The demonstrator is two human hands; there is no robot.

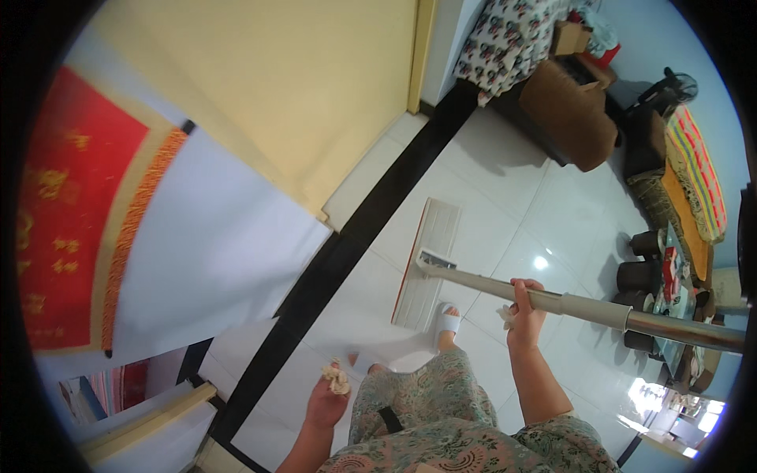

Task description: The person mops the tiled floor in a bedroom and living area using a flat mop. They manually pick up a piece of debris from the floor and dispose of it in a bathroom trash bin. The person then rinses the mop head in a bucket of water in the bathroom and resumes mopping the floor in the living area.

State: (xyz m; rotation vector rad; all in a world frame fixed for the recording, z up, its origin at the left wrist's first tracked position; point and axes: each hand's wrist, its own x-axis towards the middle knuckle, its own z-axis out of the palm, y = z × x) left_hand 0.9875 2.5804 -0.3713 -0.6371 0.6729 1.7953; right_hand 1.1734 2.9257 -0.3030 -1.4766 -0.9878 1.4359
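Observation:
A flat mop with a wide pale head point(426, 264) lies on the white tiles ahead of my feet. Its beige and metal handle point(489, 284) runs off to the right edge. Around that handle, partway along, the fingers of my right hand point(527, 317) are wrapped. A scrap of crumpled white tissue point(505, 317) pokes out beside this hand. Lower left, my left hand point(326, 402) is closed on a crumpled, yellowish-white tissue point(337, 380), away from the mop.
A black floor strip point(371, 217) crosses diagonally by a cream door point(315, 87). A red hanging banner point(71, 205) is at left. A brown armchair point(572, 114), a fan point(678, 85), a sofa point(686, 197) and a glass table point(674, 272) with stools point(637, 276) stand at right.

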